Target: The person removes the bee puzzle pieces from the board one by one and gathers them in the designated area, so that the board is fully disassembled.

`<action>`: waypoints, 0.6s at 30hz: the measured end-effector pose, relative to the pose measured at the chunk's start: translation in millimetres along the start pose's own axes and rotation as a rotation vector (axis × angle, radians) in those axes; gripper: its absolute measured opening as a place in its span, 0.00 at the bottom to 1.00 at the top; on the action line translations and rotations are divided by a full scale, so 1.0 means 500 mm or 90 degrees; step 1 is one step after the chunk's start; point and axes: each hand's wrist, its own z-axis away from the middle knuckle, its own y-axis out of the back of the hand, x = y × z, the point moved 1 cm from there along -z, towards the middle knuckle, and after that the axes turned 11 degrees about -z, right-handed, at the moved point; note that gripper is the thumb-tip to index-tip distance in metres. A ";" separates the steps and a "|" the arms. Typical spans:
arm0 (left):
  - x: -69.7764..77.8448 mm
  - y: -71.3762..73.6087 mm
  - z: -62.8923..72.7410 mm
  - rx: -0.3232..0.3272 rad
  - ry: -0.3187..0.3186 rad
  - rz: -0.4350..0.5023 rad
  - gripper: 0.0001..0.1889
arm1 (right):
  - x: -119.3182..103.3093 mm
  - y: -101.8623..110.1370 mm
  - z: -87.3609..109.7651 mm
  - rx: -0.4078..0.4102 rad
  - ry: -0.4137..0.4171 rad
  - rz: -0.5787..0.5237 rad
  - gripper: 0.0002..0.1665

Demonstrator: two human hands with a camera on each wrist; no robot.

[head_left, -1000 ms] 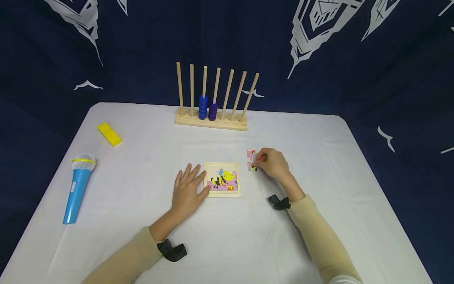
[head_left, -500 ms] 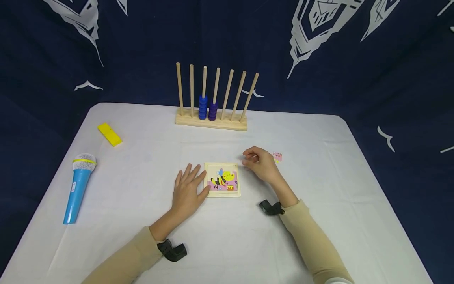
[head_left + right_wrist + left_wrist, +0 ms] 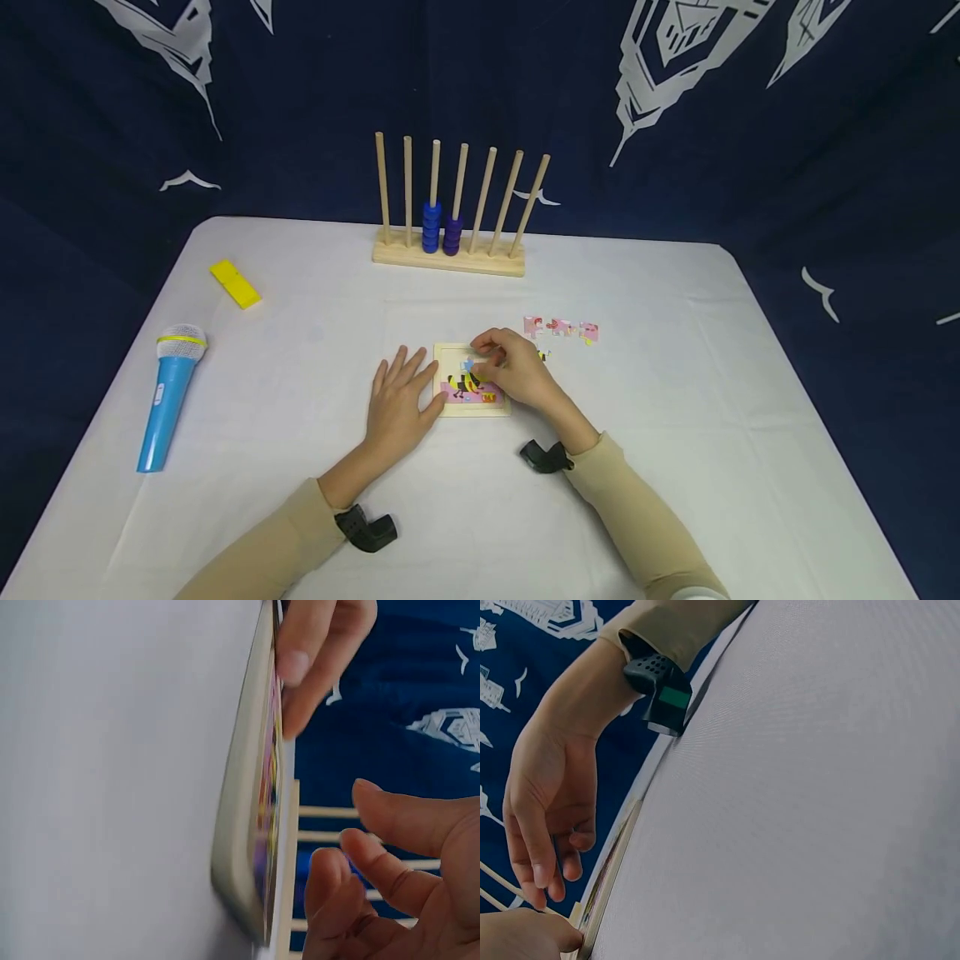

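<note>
Steady the wooden puzzle tray (image 3: 474,412) on the table (image 3: 465,533) with the left hand (image 3: 397,417), fingers spread, and square the bee pieces (image 3: 465,382) gently with the right hand (image 3: 525,371), fingers apart above them, seemingly empty.

Beige sleeves (image 3: 637,510), black wrist cameras (image 3: 367,533)
</note>
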 end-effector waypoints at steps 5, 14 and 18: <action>0.000 0.001 0.000 -0.013 0.003 -0.010 0.25 | -0.007 -0.019 0.003 -0.019 0.010 -0.002 0.19; 0.000 0.002 0.002 -0.021 0.008 -0.012 0.26 | -0.005 -0.028 0.003 -0.014 0.000 0.020 0.20; 0.000 0.002 0.001 -0.024 0.010 -0.014 0.26 | -0.002 -0.029 0.003 -0.016 -0.004 0.022 0.21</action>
